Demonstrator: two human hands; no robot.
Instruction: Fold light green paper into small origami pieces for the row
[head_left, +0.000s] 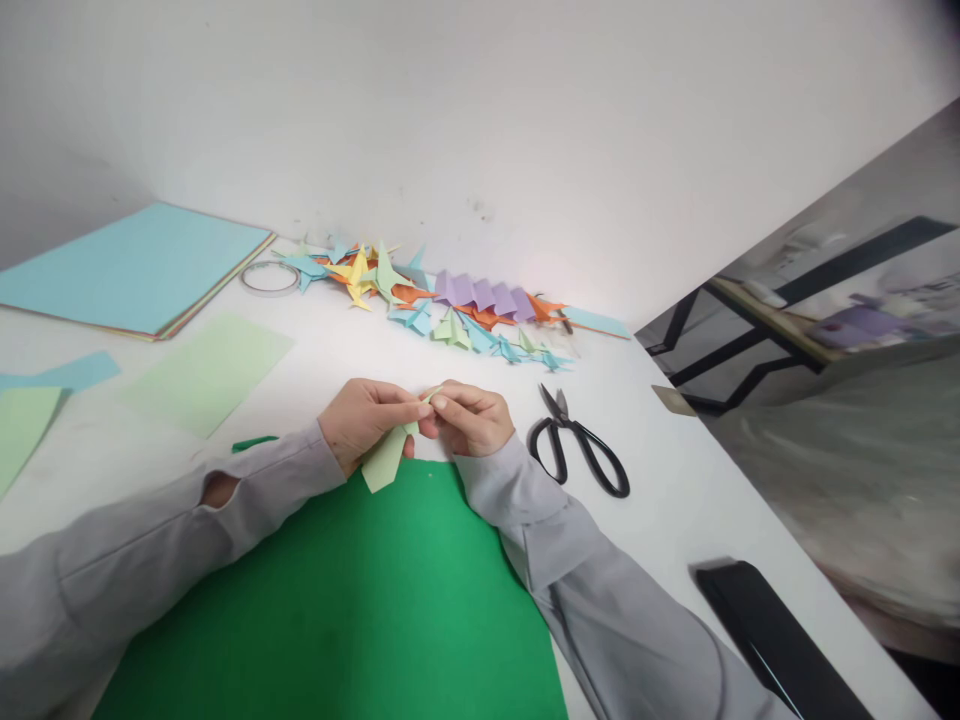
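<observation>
A folded piece of pale green paper (385,460) is pinched between my two hands, above the far edge of a large green sheet (337,600). My left hand (367,420) is closed on its near part, and a flat, pointed tail hangs below the fingers. At the paper's upper end, my right hand (476,415) grips it between thumb and fingertips. The fingers partly hide the folds there. Black-handled scissors (581,440) lie to the right of my right hand, blades slightly apart and pointing away.
Along the wall lie several folded paper figures (360,275) and a purple pleated strip (480,295). A stack of coloured paper (142,270), a tape roll (270,278) and a pale green sheet (210,370) are at left. A black object (772,635) lies near the right table edge.
</observation>
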